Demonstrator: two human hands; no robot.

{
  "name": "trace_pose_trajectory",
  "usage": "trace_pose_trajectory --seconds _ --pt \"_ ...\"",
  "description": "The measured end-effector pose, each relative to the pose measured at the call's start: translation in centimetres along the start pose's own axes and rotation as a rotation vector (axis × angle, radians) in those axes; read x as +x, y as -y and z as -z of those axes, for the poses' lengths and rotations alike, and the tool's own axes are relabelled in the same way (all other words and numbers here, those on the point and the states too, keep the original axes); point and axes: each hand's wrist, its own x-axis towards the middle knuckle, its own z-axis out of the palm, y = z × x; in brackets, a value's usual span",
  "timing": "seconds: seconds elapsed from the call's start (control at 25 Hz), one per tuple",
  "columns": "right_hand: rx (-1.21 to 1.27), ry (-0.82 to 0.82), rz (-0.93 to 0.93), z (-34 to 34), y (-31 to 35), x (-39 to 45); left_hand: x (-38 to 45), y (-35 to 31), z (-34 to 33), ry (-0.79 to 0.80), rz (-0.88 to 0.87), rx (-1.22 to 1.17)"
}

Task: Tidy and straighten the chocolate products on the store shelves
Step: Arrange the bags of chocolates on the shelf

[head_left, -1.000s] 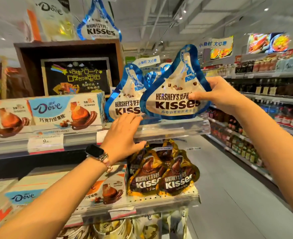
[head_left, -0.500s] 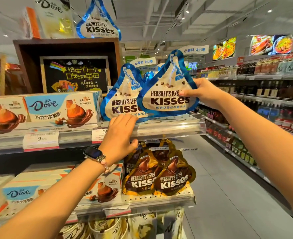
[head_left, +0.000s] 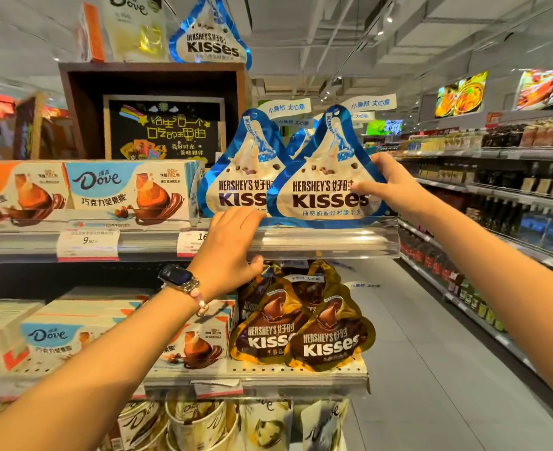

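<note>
Two blue-and-white Hershey's Kisses bags stand upright on the upper shelf. My right hand (head_left: 390, 187) pinches the right edge of the front bag (head_left: 325, 187), thumb on its face. The second blue bag (head_left: 236, 187) stands just left and behind it. My left hand (head_left: 232, 249) rests on the clear plastic shelf rail (head_left: 327, 242) below that bag, fingers over the top edge and thumb under it. Brown-and-gold Kisses bags (head_left: 304, 333) lean together on the shelf below.
Dove chocolate boxes (head_left: 125, 193) line the upper shelf to the left, more Dove boxes (head_left: 60, 333) below. A dark display box with a chalkboard sign (head_left: 164, 128) stands behind. Another blue Kisses bag (head_left: 210, 37) sits on top. An aisle with bottle shelves (head_left: 512, 190) runs on the right.
My right hand has lowered the front blue bag from the air down onto the shelf behind the rail and set it upright. My left hand stayed on the rail.
</note>
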Motion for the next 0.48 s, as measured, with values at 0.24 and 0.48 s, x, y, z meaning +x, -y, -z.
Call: trace_pose_trajectory --seconds 0.24,0.48 --pt "-0.215 -0.060 0.117 0.0 -0.5 -1.5 -0.1 0.4 0.0 0.017 -0.004 0.000" --pt "-0.499 -0.348 0.479 -2.1 -0.7 -4.0 -1.4 1.5 0.5 0.017 -0.106 0.108"
